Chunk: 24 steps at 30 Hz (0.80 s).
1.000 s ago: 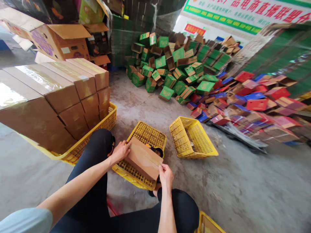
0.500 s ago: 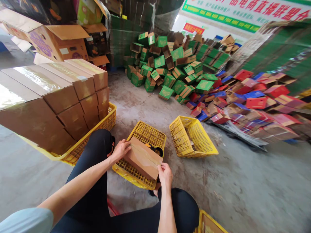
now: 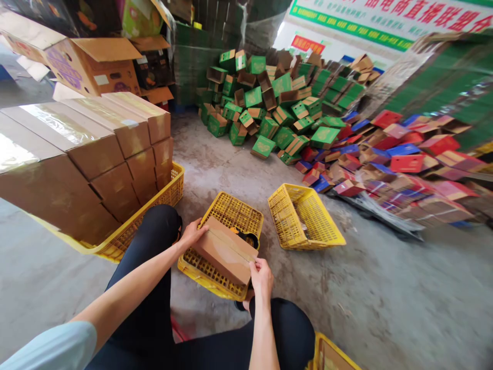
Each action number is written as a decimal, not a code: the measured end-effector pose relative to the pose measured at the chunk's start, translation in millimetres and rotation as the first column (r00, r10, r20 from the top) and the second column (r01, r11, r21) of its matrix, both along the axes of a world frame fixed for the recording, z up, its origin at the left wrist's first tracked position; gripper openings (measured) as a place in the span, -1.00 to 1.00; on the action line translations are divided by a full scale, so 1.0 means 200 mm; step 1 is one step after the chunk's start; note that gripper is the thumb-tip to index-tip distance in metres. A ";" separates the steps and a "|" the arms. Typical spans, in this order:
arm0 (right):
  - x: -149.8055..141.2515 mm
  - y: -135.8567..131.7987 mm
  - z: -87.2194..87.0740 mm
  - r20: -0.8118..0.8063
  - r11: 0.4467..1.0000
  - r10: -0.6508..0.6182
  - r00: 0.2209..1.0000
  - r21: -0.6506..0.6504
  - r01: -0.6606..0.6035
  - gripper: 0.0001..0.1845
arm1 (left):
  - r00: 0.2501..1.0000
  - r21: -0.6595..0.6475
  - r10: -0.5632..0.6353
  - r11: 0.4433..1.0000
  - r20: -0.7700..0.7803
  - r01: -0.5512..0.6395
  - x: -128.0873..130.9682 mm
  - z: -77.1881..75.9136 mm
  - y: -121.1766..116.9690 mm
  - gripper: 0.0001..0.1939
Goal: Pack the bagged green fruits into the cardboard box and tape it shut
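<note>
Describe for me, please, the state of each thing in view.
Small box: closed, left hand and right hand touching it.
Crate beneath it: apparently upturned.
Crate near red boxes: open.
Stacked boxes: closed, taped.
Large printed carton: flaps open.
Green boxes: heaped, several open.
Red and blue boxes: heaped.

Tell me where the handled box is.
In the head view, the box lies below centre on a yellow crate, between the left hand and right hand.
</note>
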State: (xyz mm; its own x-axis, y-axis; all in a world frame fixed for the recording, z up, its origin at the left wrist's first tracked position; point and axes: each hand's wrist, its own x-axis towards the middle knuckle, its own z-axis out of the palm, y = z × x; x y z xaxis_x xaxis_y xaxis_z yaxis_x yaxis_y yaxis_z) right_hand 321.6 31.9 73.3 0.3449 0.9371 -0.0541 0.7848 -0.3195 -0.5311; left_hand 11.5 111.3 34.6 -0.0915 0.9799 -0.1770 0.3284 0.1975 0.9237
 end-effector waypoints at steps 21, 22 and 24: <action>0.04 -0.01 -0.06 -0.080 0.998 -0.033 0.996 -0.056 0.028 -0.43 | 0.984 -0.129 -0.021 0.991 0.179 0.045 0.01 -0.04 0.01 -0.50; 0.05 0.00 -0.06 -0.103 0.996 -0.042 0.994 -0.081 0.034 -0.40 | 0.983 -0.131 -0.020 0.990 0.181 0.045 0.01 -0.04 0.01 -0.50; 0.05 0.00 -0.06 -0.140 0.993 -0.035 0.989 -0.120 0.019 -0.44 | 0.983 -0.139 -0.016 0.989 0.185 0.043 0.01 -0.05 0.01 -0.50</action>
